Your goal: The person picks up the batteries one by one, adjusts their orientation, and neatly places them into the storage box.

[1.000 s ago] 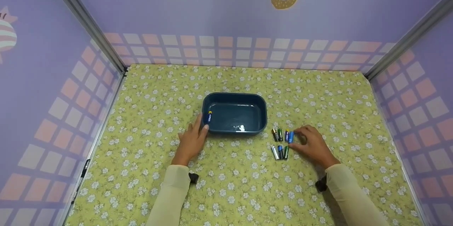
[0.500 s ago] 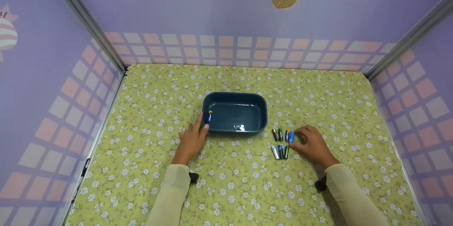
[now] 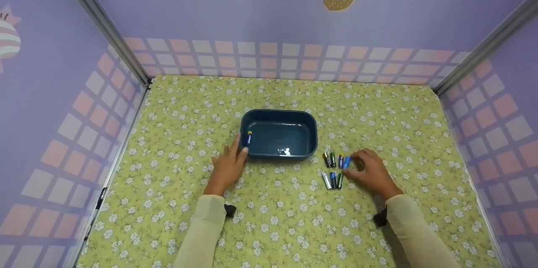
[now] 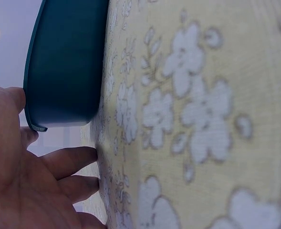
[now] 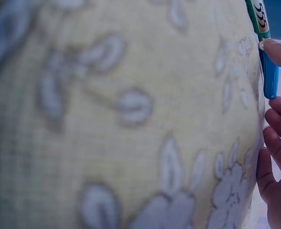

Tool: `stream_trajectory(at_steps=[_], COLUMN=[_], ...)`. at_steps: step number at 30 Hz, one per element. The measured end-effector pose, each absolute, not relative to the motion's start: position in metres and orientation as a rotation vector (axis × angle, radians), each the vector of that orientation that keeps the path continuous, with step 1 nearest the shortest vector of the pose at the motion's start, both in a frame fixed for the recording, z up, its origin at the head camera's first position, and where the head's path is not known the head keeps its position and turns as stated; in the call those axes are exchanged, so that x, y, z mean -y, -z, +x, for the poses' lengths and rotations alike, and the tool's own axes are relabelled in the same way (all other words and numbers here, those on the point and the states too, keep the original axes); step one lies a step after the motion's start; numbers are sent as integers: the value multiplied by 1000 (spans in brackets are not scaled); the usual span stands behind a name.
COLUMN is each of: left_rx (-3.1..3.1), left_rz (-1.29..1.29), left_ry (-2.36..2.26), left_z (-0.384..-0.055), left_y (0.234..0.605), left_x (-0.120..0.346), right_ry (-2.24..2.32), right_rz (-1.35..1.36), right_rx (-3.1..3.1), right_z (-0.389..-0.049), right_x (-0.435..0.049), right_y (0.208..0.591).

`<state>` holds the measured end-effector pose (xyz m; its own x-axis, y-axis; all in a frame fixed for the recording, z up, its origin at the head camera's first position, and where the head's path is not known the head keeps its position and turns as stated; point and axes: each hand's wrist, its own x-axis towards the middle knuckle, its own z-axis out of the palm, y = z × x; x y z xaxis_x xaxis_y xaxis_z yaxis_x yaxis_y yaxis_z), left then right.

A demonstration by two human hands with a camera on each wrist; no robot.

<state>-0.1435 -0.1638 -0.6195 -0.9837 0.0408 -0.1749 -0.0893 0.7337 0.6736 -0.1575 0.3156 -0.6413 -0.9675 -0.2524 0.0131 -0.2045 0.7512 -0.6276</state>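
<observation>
My left hand (image 3: pixel 227 169) rests at the near left corner of a dark teal basin (image 3: pixel 279 156), its thumb and index finger touching the rim; in the left wrist view the other fingers extend down to the cloth. A blue-and-yellow battery (image 3: pixel 249 138) lies inside against the left wall. To the right of the basin, my right hand (image 3: pixel 370 172) pinches a light blue battery (image 3: pixel 346 162) between thumb and index finger, by its two ends. Beside it lie a blue-and-yellow battery (image 3: pixel 341 161), a green one (image 3: pixel 333 160) and a black-and-copper one (image 3: pixel 326 160).
Nearer me lies a second row: a silver battery (image 3: pixel 326 181), a black-and-blue one (image 3: pixel 333 180) and a green one (image 3: pixel 339 181). A flowered yellow-green cloth (image 3: pixel 269 234) covers the table. Purple panels (image 3: pixel 269 16) enclose its back and both sides.
The light blue battery has shifted very slightly to the right and tilted a little in the right hand's fingers. The left hand and the basin stay in place.
</observation>
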Motion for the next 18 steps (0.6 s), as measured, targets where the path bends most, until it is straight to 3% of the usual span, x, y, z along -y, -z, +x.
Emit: stream_trajectory(at_steps=[18], left_rx=[-2755], left_rz=[-22], left_ry=[-1091], left_z=[-144], left_y=[621], left_x=[166], right_ry=[994], right_rz=[-357], right_rx=[-2947], right_z=[-167], right_x=[-303], right_y=[626])
